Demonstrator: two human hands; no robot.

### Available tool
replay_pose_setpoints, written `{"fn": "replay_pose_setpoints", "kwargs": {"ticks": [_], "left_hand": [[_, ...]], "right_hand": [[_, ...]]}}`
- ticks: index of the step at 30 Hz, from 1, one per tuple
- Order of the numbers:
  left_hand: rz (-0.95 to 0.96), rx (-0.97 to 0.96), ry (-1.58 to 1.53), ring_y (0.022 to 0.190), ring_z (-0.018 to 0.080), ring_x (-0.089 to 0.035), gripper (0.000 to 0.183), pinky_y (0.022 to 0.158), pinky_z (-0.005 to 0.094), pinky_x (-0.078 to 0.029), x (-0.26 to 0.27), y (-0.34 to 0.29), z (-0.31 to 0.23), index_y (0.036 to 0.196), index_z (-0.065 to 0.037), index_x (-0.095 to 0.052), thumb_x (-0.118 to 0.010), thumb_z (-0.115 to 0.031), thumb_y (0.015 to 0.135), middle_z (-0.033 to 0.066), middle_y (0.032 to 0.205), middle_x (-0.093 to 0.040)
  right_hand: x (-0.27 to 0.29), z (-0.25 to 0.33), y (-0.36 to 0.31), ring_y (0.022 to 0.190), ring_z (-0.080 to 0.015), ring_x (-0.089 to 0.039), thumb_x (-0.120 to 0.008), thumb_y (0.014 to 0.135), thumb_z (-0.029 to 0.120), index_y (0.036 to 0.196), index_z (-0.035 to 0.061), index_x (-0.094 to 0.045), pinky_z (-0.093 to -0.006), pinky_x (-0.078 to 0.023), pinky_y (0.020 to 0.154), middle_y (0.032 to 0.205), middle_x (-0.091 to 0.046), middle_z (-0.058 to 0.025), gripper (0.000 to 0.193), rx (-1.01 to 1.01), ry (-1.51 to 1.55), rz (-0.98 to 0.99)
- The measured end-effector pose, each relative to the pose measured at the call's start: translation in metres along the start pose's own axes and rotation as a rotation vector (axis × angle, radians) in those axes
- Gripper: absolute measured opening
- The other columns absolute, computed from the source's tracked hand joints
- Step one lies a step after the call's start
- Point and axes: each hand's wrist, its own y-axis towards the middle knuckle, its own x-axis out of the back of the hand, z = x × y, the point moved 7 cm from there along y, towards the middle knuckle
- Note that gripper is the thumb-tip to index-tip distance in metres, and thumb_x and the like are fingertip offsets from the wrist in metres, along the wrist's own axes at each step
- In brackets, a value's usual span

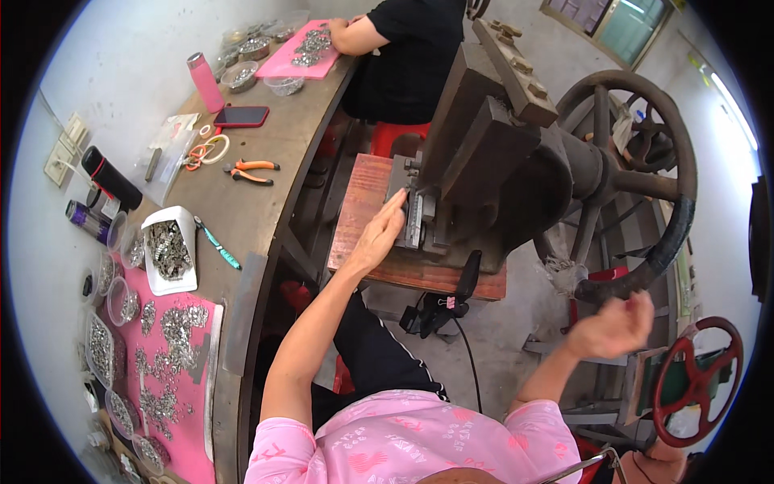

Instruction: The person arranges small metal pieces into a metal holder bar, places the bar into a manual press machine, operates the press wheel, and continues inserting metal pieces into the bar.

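My left hand [377, 235] reaches forward onto the reddish wooden board [363, 206] and touches the metal die block [415, 218] at the foot of a dark iron press [492, 153]. The fingers are together against the block; whether a small part sits under them is hidden. My right hand [614, 326] is raised to the right, loosely curled and blurred, just below the rim of the press's large flywheel [645, 177]. It holds nothing that I can see.
A curved workbench [258, 210] on the left carries pink mats with several small metal parts, a white tray [169, 250], orange pliers [251, 171], a phone [241, 116] and a pink bottle [205, 82]. Another person in black [403, 56] works at its far end. A red handwheel [697, 379] stands lower right.
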Motion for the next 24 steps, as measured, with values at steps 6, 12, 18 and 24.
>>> {"fn": "replay_pose_setpoints", "kwargs": {"ticks": [6,12,18,24], "left_hand": [[0.108,-0.035,0.388,0.156,0.0319,-0.021,0.115,0.125,0.0557,-0.014,-0.018,-0.02,-0.013,0.16,0.0,-0.025,-0.081,-0.057,0.077,0.0184,0.168,-0.024],[0.059,-0.088,0.514,0.156,0.0336,-0.021,0.117,0.125,0.0564,-0.013,-0.012,-0.021,-0.01,0.158,0.002,-0.029,-0.082,-0.059,0.074,0.0192,0.166,-0.028],[0.111,-0.069,0.588,0.155,0.0349,-0.022,0.113,0.125,0.0569,-0.011,-0.027,0.0,-0.018,0.156,0.003,-0.033,-0.083,-0.057,0.073,0.0193,0.164,-0.033],[0.141,-0.082,0.599,0.154,0.0368,-0.023,0.114,0.124,0.0579,-0.011,-0.031,0.015,-0.016,0.156,0.004,-0.033,-0.083,-0.056,0.072,0.0194,0.163,-0.034]], "right_hand": [[0.005,-0.114,-0.065,0.078,-0.0175,-0.064,-0.069,0.093,-0.002,0.102,0.0012,-0.058,-0.0346,-0.054,0.082,0.09,-0.063,-0.0069,0.015,-0.651,0.152,0.25],[-0.019,-0.086,0.021,0.064,-0.0151,-0.059,-0.07,0.092,-0.002,0.104,0.0006,-0.054,-0.0307,-0.051,0.063,0.082,-0.058,-0.0057,0.02,-0.678,0.172,0.478],[-0.079,-0.093,0.137,0.057,-0.0108,-0.053,-0.069,0.095,0.022,0.113,-0.0029,-0.056,-0.0255,-0.045,0.055,0.078,-0.055,-0.004,0.033,-0.648,0.062,0.797],[-0.12,-0.113,0.165,0.055,-0.0076,-0.049,-0.061,0.101,0.023,0.101,0.0023,-0.054,-0.0231,-0.044,0.052,0.073,-0.051,-0.0021,0.022,-0.705,0.164,0.954]]}}
